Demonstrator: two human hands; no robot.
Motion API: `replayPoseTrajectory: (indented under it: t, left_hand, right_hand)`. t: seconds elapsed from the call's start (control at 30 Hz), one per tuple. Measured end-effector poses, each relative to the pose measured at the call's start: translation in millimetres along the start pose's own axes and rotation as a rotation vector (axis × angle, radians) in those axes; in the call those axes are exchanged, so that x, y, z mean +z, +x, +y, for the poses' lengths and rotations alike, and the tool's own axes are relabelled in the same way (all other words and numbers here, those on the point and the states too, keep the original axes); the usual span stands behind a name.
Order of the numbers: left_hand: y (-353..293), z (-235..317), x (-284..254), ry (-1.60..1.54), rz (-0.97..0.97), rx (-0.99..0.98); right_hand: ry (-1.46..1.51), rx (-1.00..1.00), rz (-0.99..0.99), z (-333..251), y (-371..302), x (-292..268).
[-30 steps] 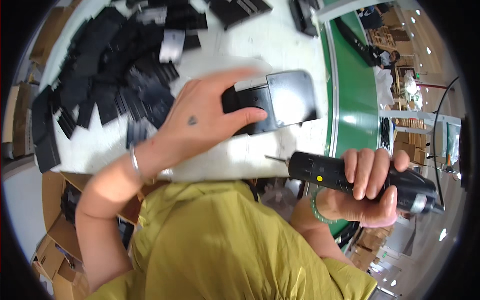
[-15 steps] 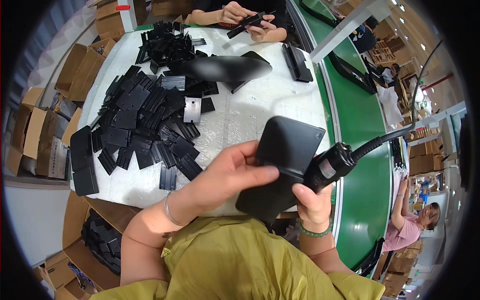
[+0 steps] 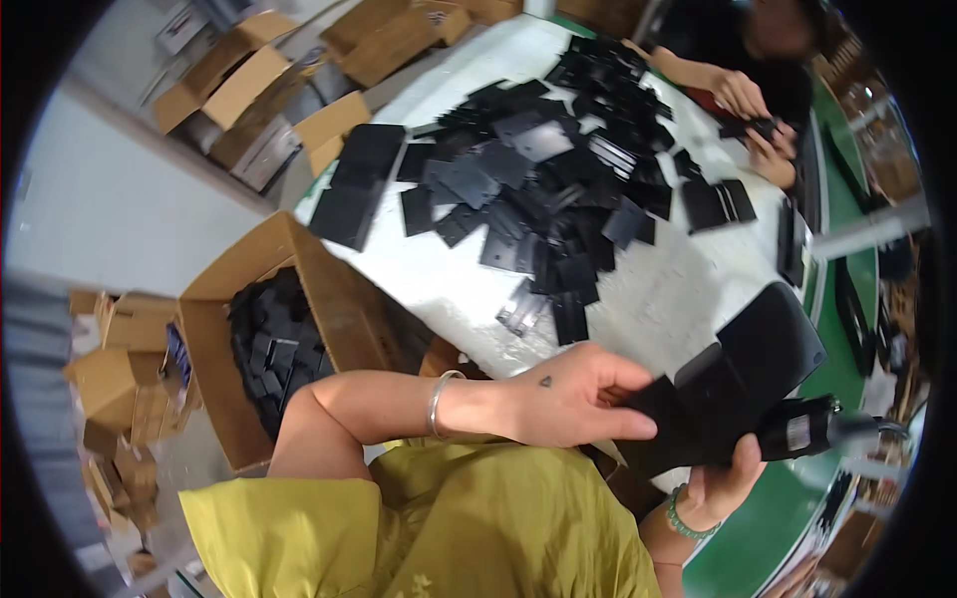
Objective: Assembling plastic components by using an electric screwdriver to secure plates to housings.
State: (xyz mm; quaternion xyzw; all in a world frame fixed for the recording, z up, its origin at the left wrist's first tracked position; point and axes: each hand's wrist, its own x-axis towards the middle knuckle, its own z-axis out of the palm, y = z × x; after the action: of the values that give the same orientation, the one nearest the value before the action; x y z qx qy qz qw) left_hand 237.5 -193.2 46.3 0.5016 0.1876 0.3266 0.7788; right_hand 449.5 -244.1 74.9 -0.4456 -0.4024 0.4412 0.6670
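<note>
A black two-section panel (image 3: 768,344) hangs tilted over the near right corner of the table. At its lower left edge, my left hand (image 3: 573,399) pinches the dark panel between thumb and fingers. My right hand (image 3: 723,480) is under the panel, its thumb up along the lower edge. Tucked against that hand and the panel is a black corded cylinder, which looks like an electric screwdriver (image 3: 800,427); its tip is hidden. The right fingers are mostly covered by these things.
Many flat black plates (image 3: 518,179) lie heaped on the white table (image 3: 658,289). Another long black panel (image 3: 359,184) lies at its left edge. A cardboard box (image 3: 344,329) of black parts stands left. Across the table a person's hands (image 3: 748,110) handle a black part. A green conveyor (image 3: 753,543) runs right.
The view has swung left, so the table and heap appear farther right and the box of parts shows fully. Both hands still have the panel; the left has shifted to its lower left edge.
</note>
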Motion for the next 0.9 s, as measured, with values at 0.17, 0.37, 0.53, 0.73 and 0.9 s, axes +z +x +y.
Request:
replayPoseTrajectory:
  t: [0.17, 0.37, 0.53, 0.73, 0.9]
  left_hand:
    - [-92, 42, -73, 0.062, 0.928, 0.344]
    - [-177, 50, -141, 0.05, 1.242, 0.191]
    - [-190, 32, -167, -0.108, 1.248, 0.159]
    - [-264, 25, -156, -0.084, 1.526, 0.466]
    - [-327, 4, -164, -0.183, 1.764, -0.002]
  right_hand:
    - [0.022, 0.062, -0.217, 7, 26, -7]
    - [0.095, 0.136, -0.123, 10, 36, -16]
    - [0.179, 0.157, -0.172, 15, 35, -1]
    - [0.152, 0.145, -0.188, 12, 48, -25]
    - [0.2, 0.172, -0.056, 12, 53, -26]
